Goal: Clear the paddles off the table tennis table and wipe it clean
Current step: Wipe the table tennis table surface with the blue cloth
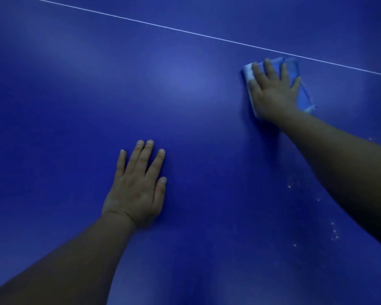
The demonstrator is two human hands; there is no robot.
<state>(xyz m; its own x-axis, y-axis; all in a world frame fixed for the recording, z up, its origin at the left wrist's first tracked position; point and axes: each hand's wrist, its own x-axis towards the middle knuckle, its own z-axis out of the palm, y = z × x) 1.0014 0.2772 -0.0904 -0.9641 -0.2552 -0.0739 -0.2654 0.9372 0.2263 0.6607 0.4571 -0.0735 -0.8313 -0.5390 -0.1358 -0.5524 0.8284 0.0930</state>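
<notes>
We are in the wiping part of the job: no paddles show anywhere on the stretch of blue table tennis table (185, 84) that we can see. Our right hand (273, 93) lies flat on a folded blue cloth (304, 95) with a white edge, fingers straight and slightly spread, pressing it down onto the surface just short of the thin white line (207, 36) that crosses the table. Our left hand (136, 192) rests palm down on the bare surface nearer to us, well apart from the cloth, fingers straight and holding nothing; we judge that it props us up as we lean in.

To wipe well, we should keep the whole palm on the cloth so it stays folded and does not bunch, and draw it in long overlapping strokes, not short dabs. Pale specks (334, 232) lie scattered on the surface beside our right forearm, so that strip probably needs a pass. Leaning hard on the left hand may leave a print, so we judge that spot should be wiped last.

As for containers, we see none in view: no bucket, bin or spray bottle, and nothing holding anything.
</notes>
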